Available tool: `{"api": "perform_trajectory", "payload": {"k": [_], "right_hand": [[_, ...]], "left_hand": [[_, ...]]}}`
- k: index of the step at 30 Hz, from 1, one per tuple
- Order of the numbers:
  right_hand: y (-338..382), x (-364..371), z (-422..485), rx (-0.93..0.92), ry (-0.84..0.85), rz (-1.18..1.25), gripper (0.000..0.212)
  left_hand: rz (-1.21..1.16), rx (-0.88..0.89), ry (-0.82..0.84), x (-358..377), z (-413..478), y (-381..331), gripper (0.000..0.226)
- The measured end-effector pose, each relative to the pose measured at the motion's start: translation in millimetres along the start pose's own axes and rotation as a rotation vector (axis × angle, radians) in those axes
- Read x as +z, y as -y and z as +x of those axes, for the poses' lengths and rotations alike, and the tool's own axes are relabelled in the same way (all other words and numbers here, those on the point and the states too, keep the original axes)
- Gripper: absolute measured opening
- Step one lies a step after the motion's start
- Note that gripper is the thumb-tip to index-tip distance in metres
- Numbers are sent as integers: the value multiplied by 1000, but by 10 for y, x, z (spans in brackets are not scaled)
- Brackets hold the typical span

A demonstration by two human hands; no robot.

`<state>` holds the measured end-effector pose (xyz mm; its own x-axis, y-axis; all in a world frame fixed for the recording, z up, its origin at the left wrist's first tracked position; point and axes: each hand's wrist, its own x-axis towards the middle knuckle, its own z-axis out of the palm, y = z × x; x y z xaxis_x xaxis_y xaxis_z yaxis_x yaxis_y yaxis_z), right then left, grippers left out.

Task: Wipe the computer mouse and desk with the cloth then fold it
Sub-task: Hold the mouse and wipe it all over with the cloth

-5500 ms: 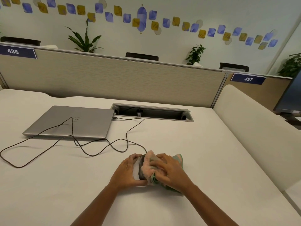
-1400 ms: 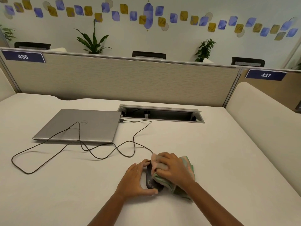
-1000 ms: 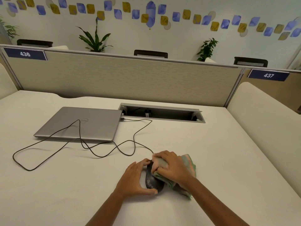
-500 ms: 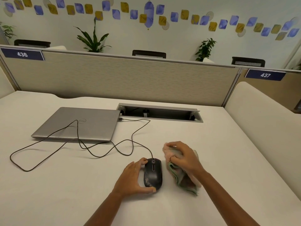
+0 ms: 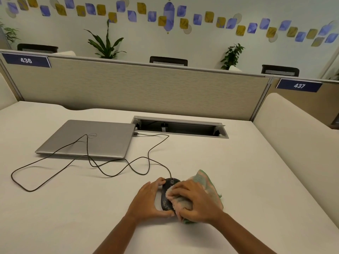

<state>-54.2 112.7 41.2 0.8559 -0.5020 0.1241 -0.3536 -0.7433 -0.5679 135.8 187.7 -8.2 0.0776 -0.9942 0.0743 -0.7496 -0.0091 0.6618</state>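
While the left hand cups the black, low-domed plastic computer mouse from its left side, fingertips at the front and thumb curled round the near end, the right hand presses a bunched pink-and-green terry cloth onto the mouse's right half, fingers curled into the fabric. The mouse sits on the smooth white desk, its thin black cable looping back to a closed silver laptop.

Light and hard-shelled, the mouse would likely skate sideways under rubbing, so holding it by its flanks looks right. The cloth seems soft and limp, with no shape of its own — for folding, it is probably best taken by two corners and laid flat first.
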Motion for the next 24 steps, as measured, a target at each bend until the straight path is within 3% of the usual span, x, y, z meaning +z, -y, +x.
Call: {"api": "perform_trajectory", "payload": {"k": [4,7,12,19,22,24], "right_hand": [[-58,-43,77,21,42,-78,56],[-67,-84,354,140,36,-134,64],[-100,-103,705,357,97,-160,42],[-122,-32,228,156,106,-44,79],[-166,-98,105,132,199,-32,73],[-138,-136,161,198,154,67,62]], "left_hand": [[6,3,28,-1,17,5,110],[10,10,35,-5,23,11,110],[5,0,40,-14,14,6,109],[-1,6,17,-14,11,-1,105],[5,1,5,-3,12,6,108],[3,-11,4,7,15,17,108]]}}
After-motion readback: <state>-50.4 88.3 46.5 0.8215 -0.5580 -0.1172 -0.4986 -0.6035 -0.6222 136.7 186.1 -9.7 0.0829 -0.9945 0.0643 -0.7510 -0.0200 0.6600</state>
